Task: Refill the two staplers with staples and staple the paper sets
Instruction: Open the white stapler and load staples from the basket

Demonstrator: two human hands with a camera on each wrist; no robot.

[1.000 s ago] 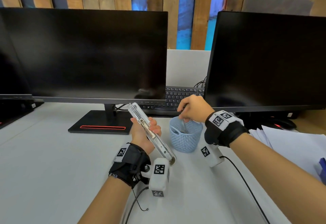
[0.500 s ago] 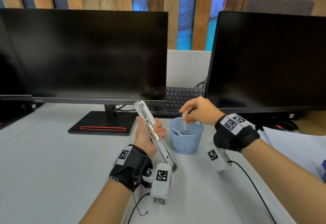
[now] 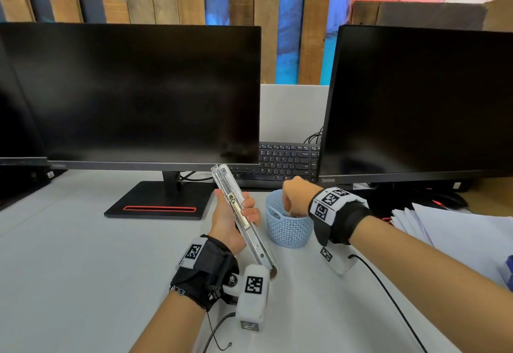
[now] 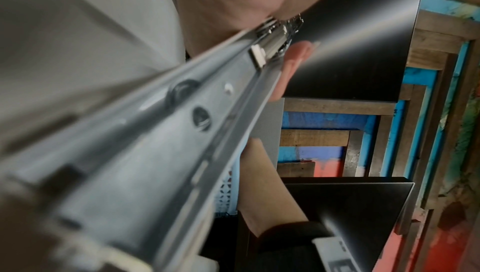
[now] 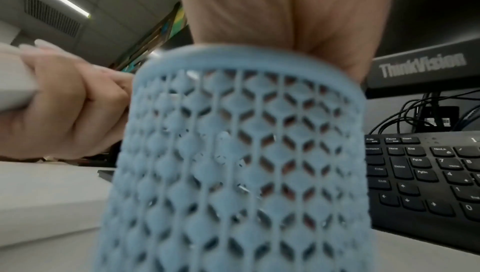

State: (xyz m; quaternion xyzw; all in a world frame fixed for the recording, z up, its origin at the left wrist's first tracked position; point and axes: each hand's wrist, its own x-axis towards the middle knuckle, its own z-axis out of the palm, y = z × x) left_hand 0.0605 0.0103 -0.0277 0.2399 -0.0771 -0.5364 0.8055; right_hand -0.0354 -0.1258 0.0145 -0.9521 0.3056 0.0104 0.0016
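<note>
- Two dark monitors and a black keyboard [image 3: 283, 162] line the back of a white desk [image 3: 83, 255], where a person works at refilling a stapler.
- Left hand [image 3: 231, 220] grips the opened stapler [image 3: 241, 216], fingers and thumb curled round its sides; it is tilted, far end up toward the monitor, metal channel exposed.
- Right hand [image 3: 295, 198] dips into the pale blue mesh basket [image 3: 287, 231] just beside the stapler. Its fingers are hidden behind the rim and mesh, so whether they pinch a staple strip cannot be told.
- No staples are visible in the channel in the left wrist view, which is blurred.
- A fanned stack of papers [image 3: 444, 230] lies at the desk's right edge, well apart from both hands, apparently unstapled.
- Judged from this, the task is early: the first stapler is open but probably not loaded, a second stapler is not in view, and all stapling remains.
</note>
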